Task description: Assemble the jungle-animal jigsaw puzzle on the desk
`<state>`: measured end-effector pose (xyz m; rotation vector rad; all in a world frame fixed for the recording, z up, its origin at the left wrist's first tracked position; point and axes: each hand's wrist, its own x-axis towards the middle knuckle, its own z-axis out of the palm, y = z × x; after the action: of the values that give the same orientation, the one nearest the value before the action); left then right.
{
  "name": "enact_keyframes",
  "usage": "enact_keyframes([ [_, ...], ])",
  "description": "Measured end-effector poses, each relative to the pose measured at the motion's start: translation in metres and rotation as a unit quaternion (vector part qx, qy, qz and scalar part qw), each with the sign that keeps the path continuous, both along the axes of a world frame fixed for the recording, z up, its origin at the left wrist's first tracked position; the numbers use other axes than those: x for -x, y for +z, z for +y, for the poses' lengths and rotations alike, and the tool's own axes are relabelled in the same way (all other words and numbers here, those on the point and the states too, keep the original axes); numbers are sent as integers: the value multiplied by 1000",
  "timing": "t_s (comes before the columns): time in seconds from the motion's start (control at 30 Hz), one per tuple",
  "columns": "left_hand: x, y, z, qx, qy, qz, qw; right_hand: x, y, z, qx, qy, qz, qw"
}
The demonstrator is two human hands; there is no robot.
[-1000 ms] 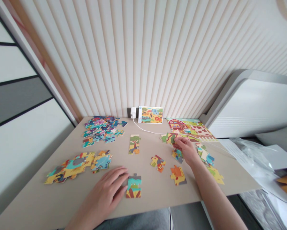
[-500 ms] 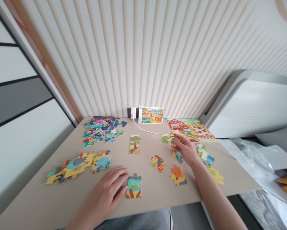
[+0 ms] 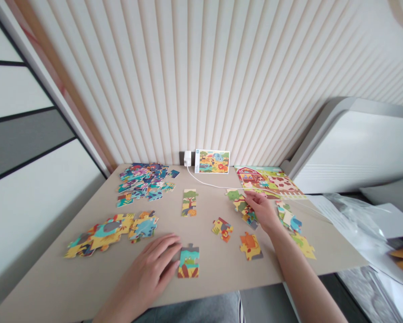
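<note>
Here our right hand [image 3: 262, 212] pinched a piece [image 3: 240, 203], likely light, stiff and best held by its edges, our left hand [image 3: 153, 264] loosely spread.

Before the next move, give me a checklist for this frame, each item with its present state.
1. Picture card in view: ok, propped against the wall.
2. Right hand on a piece: ok, fingers at a tree piece.
3. That piece clear of its neighbours: cannot tell, they crowd together there.
4. Left hand free: ok, resting beside the frog section.
5. Frog section joined to the upper tree-and-leopard section: not ok, bare table between.
</note>
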<state>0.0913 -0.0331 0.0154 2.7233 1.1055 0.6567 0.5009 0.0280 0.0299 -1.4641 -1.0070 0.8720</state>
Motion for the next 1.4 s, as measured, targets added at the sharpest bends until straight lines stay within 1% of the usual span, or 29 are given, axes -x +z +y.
enact_keyframes([
  [0.1, 0, 0, 0, 3, -1, 5, 1000, -2, -7, 1, -6, 30, -10, 999],
  [0.17, 0, 1, 0, 4, 1, 7, 1000, -3, -11, 1, -3, 44, -34, 998],
  [0.27, 0, 1, 0, 4, 1, 3, 1000, -2, -12, 2, 9, 48, -113, 992],
  [0.4, 0, 0, 0, 2, -1, -4, 1000, -2, -9, 2, 10, 31, -231, 972],
  [0.57, 0, 0, 0, 7, 1, 6, 1000, -1, -5, -1, 1, 27, -297, 954],
  [0.73, 0, 0, 0, 6, 1, 2, 1000, 1, 0, -2, -7, 51, -340, 939],
  [0.83, 0, 0, 0, 2, 0, -7, 1000, 0, 0, -1, -9, 84, -390, 917],
  [0.9, 0, 1, 0, 4, 0, -9, 1000, -2, -3, 0, -6, 93, -418, 904],
  [1.03, 0, 1, 0, 13, 2, -7, 1000, -8, -13, 1, 4, 85, -450, 889],
  [1.13, 0, 0, 0, 18, 2, -5, 1000, -10, -16, 2, 4, 86, -457, 886],
  [1.4, 1, 0, 0, 25, 2, 10, 1000, -1, -4, -4, -7, 98, -444, 891],
])
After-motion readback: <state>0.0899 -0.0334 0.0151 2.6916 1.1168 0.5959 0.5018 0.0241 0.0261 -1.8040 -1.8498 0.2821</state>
